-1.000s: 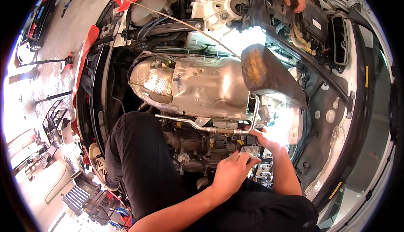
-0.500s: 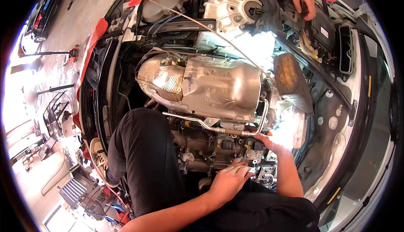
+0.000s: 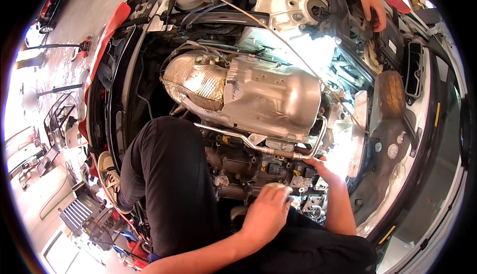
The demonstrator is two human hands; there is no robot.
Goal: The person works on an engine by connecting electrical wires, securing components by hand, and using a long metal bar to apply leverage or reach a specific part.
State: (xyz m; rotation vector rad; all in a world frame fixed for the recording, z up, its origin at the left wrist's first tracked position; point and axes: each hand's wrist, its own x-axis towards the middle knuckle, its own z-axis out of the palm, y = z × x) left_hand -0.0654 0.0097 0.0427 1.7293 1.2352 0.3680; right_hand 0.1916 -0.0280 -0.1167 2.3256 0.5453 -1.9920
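Note:
My left hand (image 3: 268,208) is over the engine's near side with its fingers curled in. Something pale shows at the fingertips, but I cannot make out what they hold. My right hand (image 3: 323,168) reaches in at the right end of a bent metal pipe (image 3: 275,152). Its fingers go behind the pipe and are mostly hidden there; glare washes out its outer side. Above the pipe is a large silver heat shield (image 3: 273,97), joined on the left to a crinkled foil-like cover (image 3: 195,81). Small black connectors (image 3: 274,168) sit on the engine between my hands.
My bent knee (image 3: 174,159) stands left of the engine. Another person's hand (image 3: 372,9) rests at the upper right. A dark block-like object with a brown face (image 3: 390,95) lies to the right. A thin rod (image 3: 278,36) crosses above the heat shield. Bright glare covers the engine's right side.
My left hand's fingers have curled in from a flatter pose. The dark brown-faced object has shifted right, away from the heat shield. My right hand stays behind the pipe. The view has shifted slightly.

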